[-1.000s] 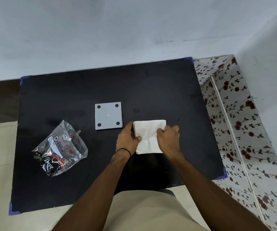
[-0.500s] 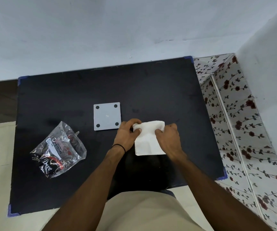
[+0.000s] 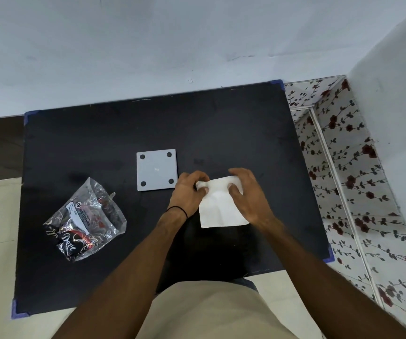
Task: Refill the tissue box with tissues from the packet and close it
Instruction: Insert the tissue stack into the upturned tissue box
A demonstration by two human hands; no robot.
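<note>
Tissues [image 3: 221, 211], white square stack, far edge pinched by left hand [image 3: 187, 194] and right hand [image 3: 248, 194]

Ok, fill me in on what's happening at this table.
A person is working with both bare hands on a white stack of tissues lying on the black table. The left hand and right hand grip its far edge, thumbs pressing on top. A grey square panel with four dark dots, perhaps the tissue box's lid, lies flat just left of the hands. The crinkled plastic packet sits apart at the table's left. No box body is clearly visible.
</note>
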